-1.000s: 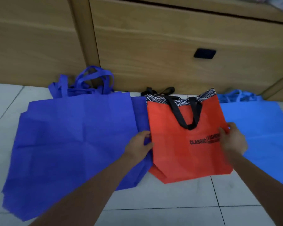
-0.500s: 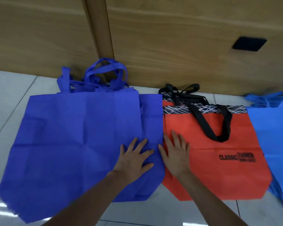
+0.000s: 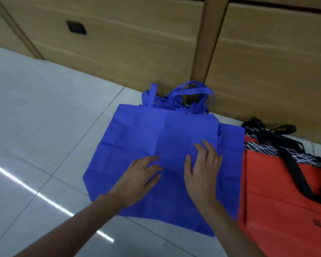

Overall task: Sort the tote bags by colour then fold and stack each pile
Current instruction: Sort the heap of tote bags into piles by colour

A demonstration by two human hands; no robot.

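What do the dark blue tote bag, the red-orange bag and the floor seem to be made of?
Dark blue tote bag: probably thin non-woven fabric, matte, showing sharp fold creases. Red-orange bag: seemingly similar matte fabric; black handles look like woven strap. Floor: glossy tile, likely ceramic, with grout lines and a reflected light streak.

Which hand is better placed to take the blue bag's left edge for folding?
Probably left: the left hand lies flat on the blue bag, left of centre; the right hand rests nearer the orange bag.
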